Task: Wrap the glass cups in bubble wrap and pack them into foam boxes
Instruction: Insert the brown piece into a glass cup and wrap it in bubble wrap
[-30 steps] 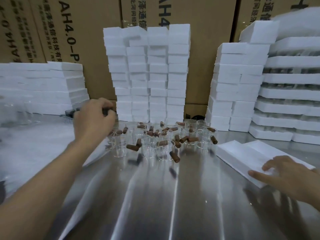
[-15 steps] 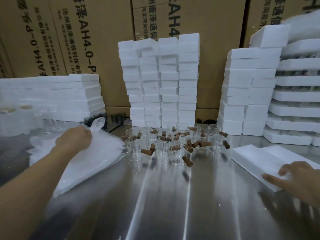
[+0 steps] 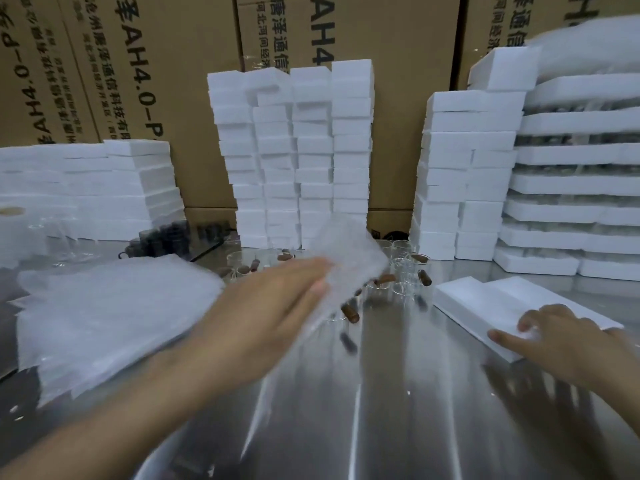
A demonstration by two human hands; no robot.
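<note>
One bubble wrap (image 3: 346,261), edge seemingly pinched, left hand (image 3: 273,306) — right hand (image 3: 561,344) relaxed, foam box (image 3: 485,299) edge.

The near middle of the table (image 3: 398,410) is bare steel, a wide lane running from the front edge up to the cups (image 3: 407,265). A wrap pile (image 3: 104,317) closes the left side. The left hand (image 3: 277,306) and its forearm cross slantwise in front of the pile, holding a sheet (image 3: 346,258) over the left part of the cups. Loose corks (image 3: 349,311) lie among the cups and just before them, at the head of the lane. On the right, a flat foam box (image 3: 485,303) lies just beside the cups, with the right hand (image 3: 554,337) resting on its near end. Foam stacks (image 3: 298,150) and cartons (image 3: 398,46) wall off the back, with only narrow gaps between the stacks.
</note>
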